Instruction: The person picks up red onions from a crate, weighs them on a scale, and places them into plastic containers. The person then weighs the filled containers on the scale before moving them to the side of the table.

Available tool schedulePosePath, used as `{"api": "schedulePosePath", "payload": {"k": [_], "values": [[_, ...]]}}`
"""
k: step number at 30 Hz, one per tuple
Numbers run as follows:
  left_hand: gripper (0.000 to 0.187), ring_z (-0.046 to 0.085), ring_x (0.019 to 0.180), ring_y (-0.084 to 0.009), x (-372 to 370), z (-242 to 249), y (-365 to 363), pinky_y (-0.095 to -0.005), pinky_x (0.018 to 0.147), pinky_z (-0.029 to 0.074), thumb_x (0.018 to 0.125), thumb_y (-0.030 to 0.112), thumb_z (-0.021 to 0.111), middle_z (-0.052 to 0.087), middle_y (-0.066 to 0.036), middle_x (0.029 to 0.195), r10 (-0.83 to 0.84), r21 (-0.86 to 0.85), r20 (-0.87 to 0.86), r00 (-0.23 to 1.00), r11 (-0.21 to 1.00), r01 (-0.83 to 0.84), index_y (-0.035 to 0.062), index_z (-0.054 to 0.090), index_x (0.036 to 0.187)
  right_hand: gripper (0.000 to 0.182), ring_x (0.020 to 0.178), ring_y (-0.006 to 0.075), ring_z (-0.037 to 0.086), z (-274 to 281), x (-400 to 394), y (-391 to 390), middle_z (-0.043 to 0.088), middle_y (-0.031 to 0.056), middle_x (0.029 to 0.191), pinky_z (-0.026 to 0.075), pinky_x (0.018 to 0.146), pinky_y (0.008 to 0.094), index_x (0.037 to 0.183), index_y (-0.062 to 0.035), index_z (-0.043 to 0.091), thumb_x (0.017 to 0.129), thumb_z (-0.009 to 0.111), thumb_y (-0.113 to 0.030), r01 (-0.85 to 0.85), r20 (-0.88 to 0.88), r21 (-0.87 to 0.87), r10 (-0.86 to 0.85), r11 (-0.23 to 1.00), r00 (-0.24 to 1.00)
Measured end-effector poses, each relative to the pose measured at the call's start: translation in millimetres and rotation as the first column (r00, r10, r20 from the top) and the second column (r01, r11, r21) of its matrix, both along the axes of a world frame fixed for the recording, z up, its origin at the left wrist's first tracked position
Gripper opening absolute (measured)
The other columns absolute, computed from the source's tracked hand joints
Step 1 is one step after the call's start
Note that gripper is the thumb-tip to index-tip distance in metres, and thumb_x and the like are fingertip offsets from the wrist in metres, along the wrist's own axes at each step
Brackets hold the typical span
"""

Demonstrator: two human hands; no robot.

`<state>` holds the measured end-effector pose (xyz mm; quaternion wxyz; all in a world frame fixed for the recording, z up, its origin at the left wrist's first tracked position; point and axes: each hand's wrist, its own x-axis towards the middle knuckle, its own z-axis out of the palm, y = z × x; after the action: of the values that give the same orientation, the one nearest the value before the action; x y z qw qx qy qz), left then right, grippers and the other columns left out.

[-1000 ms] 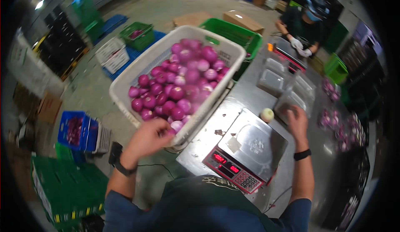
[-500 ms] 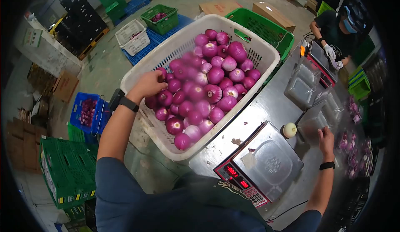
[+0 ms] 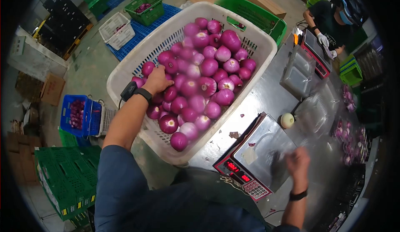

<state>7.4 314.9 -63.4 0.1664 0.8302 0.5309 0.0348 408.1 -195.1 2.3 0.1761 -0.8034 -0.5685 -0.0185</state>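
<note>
Nearest the wearer, the right hand (image 3: 298, 162) is seen blurred above the near right edge of the weighing scale (image 3: 263, 153); its grip cannot be told, and nothing can be made out in it. The scale is set on the steel bench (image 3: 266, 98), with its red display and keypad turned toward the wearer and a few scraps of onion skin lying on and beside its platter. Just beyond the scale, a single peeled pale onion (image 3: 287, 120) is placed on the bench, with clear plastic trays (image 3: 318, 113) close by on its right.

To the left, the left hand (image 3: 157, 80) is reached into the large white basket (image 3: 125, 76), which rests partly on the bench edge. The fingers are curled down over the red onions (image 3: 200, 78) near the basket's left wall, touching them; whether one is actually pinched cannot be told. The basket is heaped with these onions.

Farther off, a green crate (image 3: 258, 17) is seen behind the basket, and a second person in white gloves (image 3: 323, 38) is at work over another scale (image 3: 314, 55) at the far end of the bench
</note>
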Motion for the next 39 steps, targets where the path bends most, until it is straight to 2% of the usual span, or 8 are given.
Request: {"api": "schedulePosePath", "payload": {"k": [4, 11, 18, 21, 24, 27, 33, 39], "values": [[0.073, 0.068, 0.109, -0.0406, 6.8, 4.8, -1.9, -0.0457, 0.093, 0.056, 0.069, 0.026, 0.088, 0.067, -0.029, 0.118, 0.094, -0.012, 0.041, 0.995, 0.996, -0.094, -0.0055, 0.054, 0.126, 0.033, 0.081, 0.0349, 0.063, -4.8, -95.3, -11.9, 0.063, 0.0117, 0.082, 0.047, 0.07, 0.0466, 0.084, -0.008, 0.061, 0.07, 0.087, -0.022, -0.043, -0.054, -0.278, 0.03, 0.96, 0.998], [0.039, 0.069, 0.08, -0.0175, 16.7, 78.1, -15.4, -0.0309, 0.068, 0.057, 0.079, 0.027, 0.078, 0.071, -0.008, 0.09, 0.363, -0.453, 0.512, 0.778, 0.884, -0.114, -0.0014, 0.065, 0.101, 0.055, 0.089, 0.0309, 0.066, 39.8, -144.0, 22.5, 0.068, 0.0135, 0.102, 0.051, 0.077, 0.0408, 0.114, -0.0027, 0.066, 0.071, 0.091, -0.026, 0.07, -0.309, 0.011, -0.064, 0.997, 0.949], [0.054, 0.067, 0.096, -0.0169, 73.7, 153.4, -174.6, -0.0303, 0.081, 0.056, 0.086, 0.023, 0.077, 0.067, -0.017, 0.114, 0.023, -0.566, 0.782, 0.622, 0.444, 0.695, -0.0021, 0.054, 0.128, 0.098, 0.109, 0.0293, 0.062, 73.3, -204.0, 142.7, 0.054, 0.0199, 0.14, 0.054, 0.083, 0.0365, 0.152, -0.0031, 0.042, 0.071, 0.094, -0.021, -0.121, -0.403, 0.424, 0.307, 0.898, 0.862], [0.052, 0.068, 0.098, -0.0175, 80.1, 157.6, -193.4, -0.032, 0.08, 0.056, 0.087, 0.026, 0.078, 0.068, -0.016, 0.116, -0.119, -0.48, 0.802, 0.585, 0.453, 0.751, 0.0002, 0.057, 0.127, 0.077, 0.117, 0.0308, 0.06, 70.4, -204.5, 151.3, 0.056, 0.0201, 0.134, 0.052, 0.095, 0.0393, 0.138, -0.0024, 0.052, 0.071, 0.09, -0.014, -0.126, -0.383, 0.449, 0.318, 0.885, 0.867], [0.044, 0.069, 0.1, -0.0225, 64.4, 186.3, -135.5, -0.036, 0.081, 0.056, 0.086, 0.025, 0.079, 0.07, -0.015, 0.115, -0.249, -0.57, 0.556, 0.793, 0.58, 0.582, 0.0023, 0.064, 0.121, 0.061, 0.115, 0.0258, 0.061, 51.7, -192.0, 133.5, 0.059, 0.015, 0.129, 0.049, 0.101, 0.0382, 0.129, -0.0036, 0.056, 0.074, 0.083, -0.009, 0.143, -0.628, 0.419, 0.172, 0.897, 0.759], [0.037, 0.068, 0.1, -0.0326, 52.3, 114.6, -45.9, -0.0433, 0.084, 0.055, 0.081, 0.017, 0.078, 0.069, -0.018, 0.111, -0.465, 0.028, 0.193, 0.864, 0.883, 0.469, 0.0037, 0.068, 0.113, 0.056, 0.11, 0.0217, 0.062, 54.0, -181.6, 109.8, 0.061, 0.0115, 0.126, 0.052, 0.096, 0.0339, 0.13, -0.0043, 0.056, 0.079, 0.08, -0.01, 0.421, -0.838, 0.312, 0.038, 0.852, 0.544], [0.043, 0.059, 0.113, -0.0423, 14.7, 18.1, 20.9, -0.0504, 0.09, 0.057, 0.075, 0.006, 0.076, 0.061, -0.02, 0.119, -0.498, 0.193, -0.29, 0.817, 0.806, 0.56, 0.0042, 0.065, 0.116, 0.058, 0.093, 0.017, 0.065, 35.0, -169.4, 69.9, 0.062, 0.0133, 0.124, 0.056, 0.062, 0.0243, 0.134, -0.006, 0.053, 0.083, 0.078, -0.01, 0.638, -0.913, 0.254, -0.037, 0.726, 0.405], [0.051, 0.064, 0.108, -0.0392, 18.4, 7.7, 26.5, -0.0447, 0.088, 0.058, 0.071, 0.006, 0.08, 0.065, -0.02, 0.114, -0.492, 0.241, -0.248, 0.834, 0.803, 0.545, 0.0045, 0.065, 0.119, 0.056, 0.089, 0.0173, 0.065, 26.6, -167.2, 54.8, 0.061, 0.0146, 0.126, 0.056, 0.062, 0.0255, 0.134, -0.0053, 0.053, 0.084, 0.077, -0.011, 0.723, -0.924, 0.251, -0.062, 0.644, 0.376]]}}
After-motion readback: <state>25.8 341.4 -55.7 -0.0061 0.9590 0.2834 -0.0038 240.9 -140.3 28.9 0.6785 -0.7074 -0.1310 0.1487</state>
